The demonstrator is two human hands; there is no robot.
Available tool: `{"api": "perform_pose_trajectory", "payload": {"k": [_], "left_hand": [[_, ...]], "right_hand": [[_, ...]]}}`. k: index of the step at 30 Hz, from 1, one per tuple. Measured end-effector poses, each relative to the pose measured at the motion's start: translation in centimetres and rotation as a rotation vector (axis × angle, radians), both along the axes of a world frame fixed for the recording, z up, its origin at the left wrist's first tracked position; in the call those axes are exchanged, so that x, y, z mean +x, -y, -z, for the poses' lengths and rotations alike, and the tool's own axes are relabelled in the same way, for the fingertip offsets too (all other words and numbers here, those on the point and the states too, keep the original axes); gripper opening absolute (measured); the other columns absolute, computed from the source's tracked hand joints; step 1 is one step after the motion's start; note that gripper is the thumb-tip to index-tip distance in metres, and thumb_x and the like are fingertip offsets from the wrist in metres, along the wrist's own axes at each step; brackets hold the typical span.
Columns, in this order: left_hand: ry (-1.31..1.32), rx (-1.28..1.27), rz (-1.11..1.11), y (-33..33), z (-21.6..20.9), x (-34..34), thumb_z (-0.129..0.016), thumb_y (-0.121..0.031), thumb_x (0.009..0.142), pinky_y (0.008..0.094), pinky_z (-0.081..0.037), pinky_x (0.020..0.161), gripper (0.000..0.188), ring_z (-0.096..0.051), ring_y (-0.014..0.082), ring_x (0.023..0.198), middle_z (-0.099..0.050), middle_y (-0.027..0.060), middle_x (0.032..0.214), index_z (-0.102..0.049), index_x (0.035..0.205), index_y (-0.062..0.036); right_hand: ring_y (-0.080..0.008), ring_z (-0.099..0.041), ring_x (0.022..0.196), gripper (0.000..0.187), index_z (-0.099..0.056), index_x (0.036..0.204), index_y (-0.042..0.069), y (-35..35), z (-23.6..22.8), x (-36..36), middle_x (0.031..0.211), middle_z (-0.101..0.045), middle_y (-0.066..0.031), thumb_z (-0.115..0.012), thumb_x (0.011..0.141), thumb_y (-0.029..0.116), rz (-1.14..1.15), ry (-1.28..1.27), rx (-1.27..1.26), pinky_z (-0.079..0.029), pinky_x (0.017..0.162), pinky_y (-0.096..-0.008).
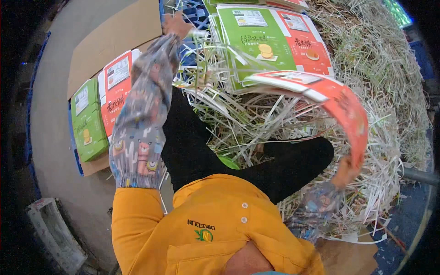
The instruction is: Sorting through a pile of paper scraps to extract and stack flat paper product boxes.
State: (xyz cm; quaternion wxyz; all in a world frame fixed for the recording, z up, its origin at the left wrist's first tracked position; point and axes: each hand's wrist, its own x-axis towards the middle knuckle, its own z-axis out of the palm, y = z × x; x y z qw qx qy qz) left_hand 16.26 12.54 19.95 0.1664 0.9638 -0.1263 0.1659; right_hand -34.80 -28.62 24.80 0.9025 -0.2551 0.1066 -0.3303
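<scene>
My right hand [347, 172] grips the near end of a bent, printed cardboard sheet [350, 114], red with white and green parts. The sheet arches up and to the left, blurred by motion; whether it is one layer or several I cannot tell. Far forward on the left, my left hand [178, 25] is stretched over the edge of a blue plastic pallet [195, 16], its fingers apart and somewhat blurred. Thin paper strips [208, 59] hang and lie close beside it. Beyond the bent sheet lies a stack of green and red printed sheets [256, 39].
Shredded paper trimmings [366, 59] heap up on the right and around my legs. At left, folded green [88, 121] and red [117, 89] printed sheets rest by a plain brown cardboard sheet [110, 43]. A worn grey object [57, 233] lies on the floor, lower left.
</scene>
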Motion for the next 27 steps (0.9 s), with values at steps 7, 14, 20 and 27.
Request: {"api": "perform_pose_trajectory", "payload": {"k": [7, 14, 20, 27], "left_hand": [[-1.343, -0.737, 0.471, 2.7, 1.4, -18.4, -0.041, -0.044, 0.084, 0.028, -0.045, 0.063, 0.045, -0.056, 0.0156, 0.069, -0.059, 0.0056, 0.073, -0.061, 0.078, -0.0043], [-1.762, -1.958, 0.146, 12.1, 5.4, -28.8, -0.052, -0.034, 0.082, 0.0431, -0.046, 0.08, 0.05, -0.051, 0.0264, 0.099, -0.047, 0.0159, 0.111, -0.038, 0.115, -0.0005], [-1.716, -2.165, 0.052, 16.0, 8.9, -29.3, -0.057, -0.019, 0.08, 0.0427, -0.051, 0.073, 0.041, -0.056, 0.0275, 0.091, -0.051, 0.0154, 0.107, -0.041, 0.112, 0.0009], [-1.719, -2.009, 0.142, 13.7, 8.7, -30.7, -0.05, -0.025, 0.084, 0.0384, -0.041, 0.088, 0.061, -0.041, 0.0279, 0.112, -0.033, 0.0179, 0.127, -0.017, 0.129, -0.0022]], "right_hand": [[-0.0231, -0.047, 0.103, 0.042, -0.036, 0.118, -0.001, -13.5, -2.1, 5.4, 0.113, -0.047, -0.0113, -0.049, 0.082, 0.019, 0.263, -0.511, -0.172, -0.04, 0.086, -0.0375], [-0.0213, -0.051, 0.096, 0.044, -0.033, 0.118, -0.001, -16.7, -2.9, 2.7, 0.108, -0.047, -0.0104, -0.049, 0.08, 0.015, 0.131, -0.765, -0.355, -0.042, 0.084, -0.0339], [-0.0202, -0.048, 0.101, 0.043, -0.034, 0.118, 0.002, -18.3, -0.8, -0.1, 0.11, -0.045, -0.0092, -0.049, 0.079, 0.009, 0.112, -0.729, -0.305, -0.042, 0.084, -0.0334], [-0.022, -0.047, 0.103, 0.046, -0.032, 0.121, 0.007, -20.6, 0.4, -1.3, 0.112, -0.044, -0.01, -0.05, 0.078, 0.007, -0.031, -0.697, -0.162, -0.04, 0.087, -0.0363]]}}
